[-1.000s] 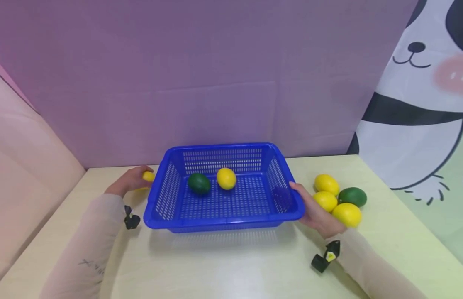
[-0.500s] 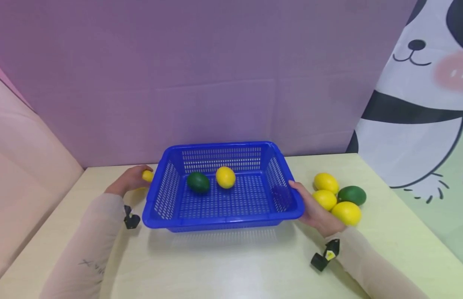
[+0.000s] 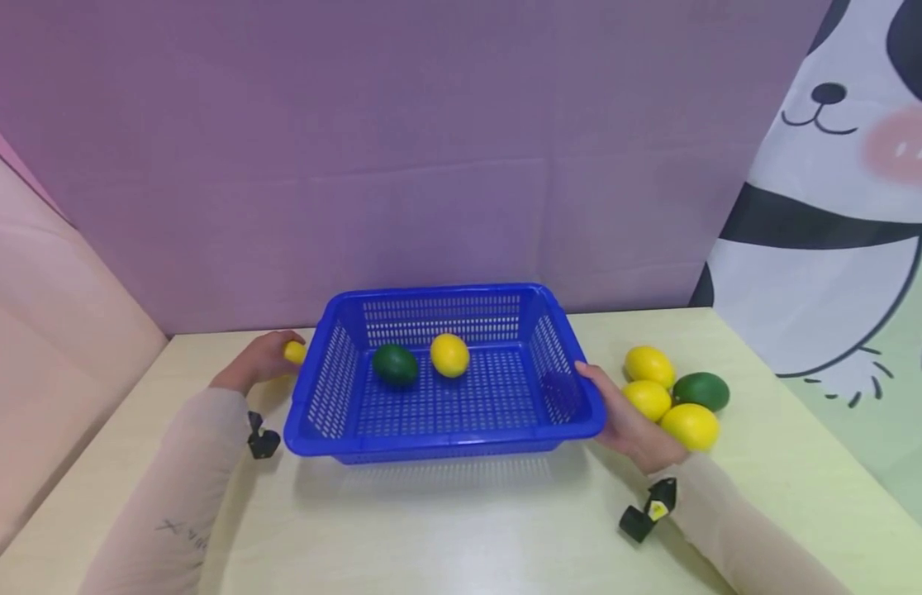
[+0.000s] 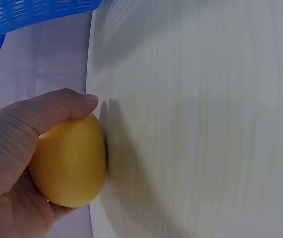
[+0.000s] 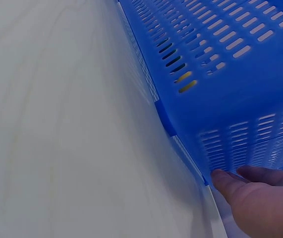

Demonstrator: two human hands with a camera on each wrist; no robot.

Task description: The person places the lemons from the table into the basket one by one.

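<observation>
The yellow lemon (image 4: 69,161) is in your left hand (image 3: 266,357), just outside the left end of the blue basket (image 3: 446,443); your thumb and fingers pinch it from opposite sides. Its underside is turned away, so you can't quite tell whether it touches the table (image 3: 446,529) or sits just above it. Almost nothing has changed over the last second: both hands, the basket and the fruit have stayed put, so the work looks paused mid-hold. Your right hand (image 3: 628,421) holds the basket's right side, thumb over the rim and the other fingers below it, against the outer wall. Inside, a green fruit (image 3: 395,365) lies left of a second lemon (image 3: 450,355), the two slightly apart. Between the lemon you hold and that interior stands the basket's left wall with its rim. Farther right, beside your right hand, three loose lemons (image 3: 691,427) and another green fruit (image 3: 701,392) cluster together; your right hand and wrist lie between them and the basket, partly overlapping them from above.
</observation>
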